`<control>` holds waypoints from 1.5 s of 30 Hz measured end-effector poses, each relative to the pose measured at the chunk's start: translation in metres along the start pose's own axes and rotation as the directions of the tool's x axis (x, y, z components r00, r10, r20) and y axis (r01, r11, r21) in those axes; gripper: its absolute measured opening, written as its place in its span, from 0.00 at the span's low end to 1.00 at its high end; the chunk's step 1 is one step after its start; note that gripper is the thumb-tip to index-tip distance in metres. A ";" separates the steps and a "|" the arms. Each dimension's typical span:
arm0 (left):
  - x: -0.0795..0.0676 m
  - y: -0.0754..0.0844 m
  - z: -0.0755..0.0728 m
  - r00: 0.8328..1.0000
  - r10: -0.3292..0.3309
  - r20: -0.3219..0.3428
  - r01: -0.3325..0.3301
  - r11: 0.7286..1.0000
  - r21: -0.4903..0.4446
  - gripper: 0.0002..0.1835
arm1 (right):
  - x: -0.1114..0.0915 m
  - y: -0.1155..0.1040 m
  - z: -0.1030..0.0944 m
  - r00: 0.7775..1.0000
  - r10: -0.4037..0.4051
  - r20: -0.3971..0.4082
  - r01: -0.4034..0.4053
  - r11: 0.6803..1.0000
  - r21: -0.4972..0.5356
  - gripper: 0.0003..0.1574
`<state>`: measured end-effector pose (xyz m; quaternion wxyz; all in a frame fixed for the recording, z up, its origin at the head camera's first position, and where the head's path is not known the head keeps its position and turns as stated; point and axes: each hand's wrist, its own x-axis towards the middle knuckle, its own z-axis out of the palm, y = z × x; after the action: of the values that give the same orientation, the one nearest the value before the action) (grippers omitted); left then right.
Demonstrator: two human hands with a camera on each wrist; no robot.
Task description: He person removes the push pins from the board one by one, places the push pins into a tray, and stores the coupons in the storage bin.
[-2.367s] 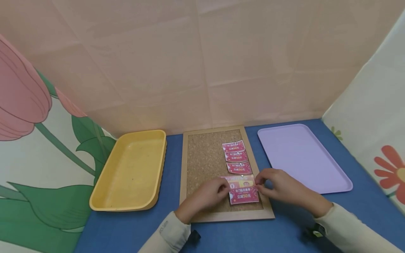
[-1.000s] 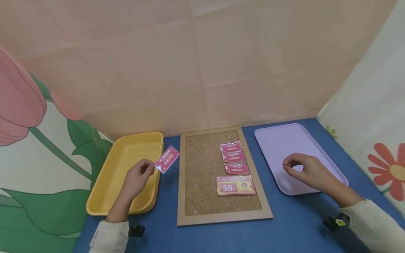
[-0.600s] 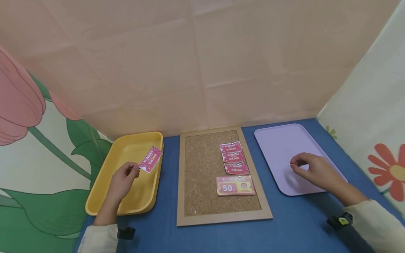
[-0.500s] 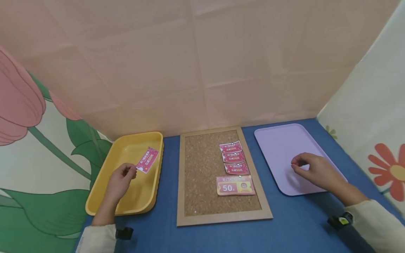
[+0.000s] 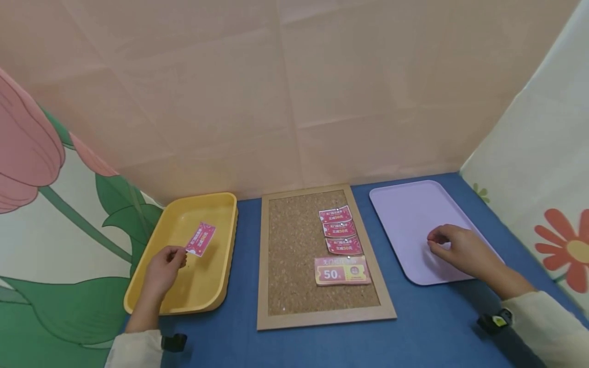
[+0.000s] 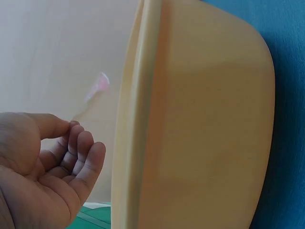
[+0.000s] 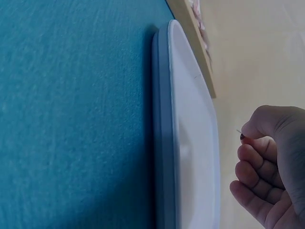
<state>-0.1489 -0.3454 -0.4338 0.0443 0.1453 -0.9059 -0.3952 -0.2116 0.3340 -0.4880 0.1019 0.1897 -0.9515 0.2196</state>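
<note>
My left hand (image 5: 161,268) pinches the corner of a small pink-red paper coupon (image 5: 201,239) over the yellow tray (image 5: 131,299). In the left wrist view, the coupon (image 6: 99,86) shows as a blurred pink slip beyond the fingertips. Over the lilac tray (image 5: 405,214), my right hand (image 5: 465,250) has thumb and forefinger together; the right wrist view reveals a tiny pin (image 7: 242,136) between them. A corkboard (image 5: 294,245) lies between the trays. Three similar coupons (image 5: 339,229) overlap in a column on its right side, with a larger pink "50" coupon (image 5: 342,271) below them.
Blue cloth (image 5: 331,345) covers the table. A beige backdrop (image 5: 294,102) rises behind, and printed flower panels stand at left and right. The yellow tray's wall (image 6: 205,119) is taller than the shallow lilac tray's rim (image 7: 174,119).
Both hands have left the corkboard, where they were at the lowest coupon. The left hand carried a red coupon left over the yellow tray and lowered it; the right moved over the lilac tray.
</note>
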 end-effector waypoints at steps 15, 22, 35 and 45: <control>-0.004 -0.009 -0.003 0.994 -0.084 0.063 0.079 0.994 0.079 0.23 | -0.003 0.006 0.005 0.988 0.093 0.122 -0.093 0.996 -0.005 0.11; -0.006 -0.013 -0.002 0.995 -0.066 0.079 0.058 0.994 0.096 0.20 | -0.003 0.004 0.006 0.981 0.118 0.153 -0.120 0.993 0.000 0.12; -0.006 -0.017 -0.004 0.996 -0.008 0.084 -0.009 0.979 0.205 0.20 | -0.003 0.005 0.009 0.989 0.084 0.118 -0.081 0.996 -0.032 0.10; -0.008 -0.012 -0.002 0.999 0.011 0.040 -0.020 0.970 0.241 0.16 | -0.003 0.007 0.011 0.988 0.087 0.126 -0.083 0.996 -0.036 0.11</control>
<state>-0.1378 -0.3520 -0.4409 0.0121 0.1352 -0.9491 -0.2844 -0.2127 0.3358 -0.5010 0.0344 0.1610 -0.9665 0.1968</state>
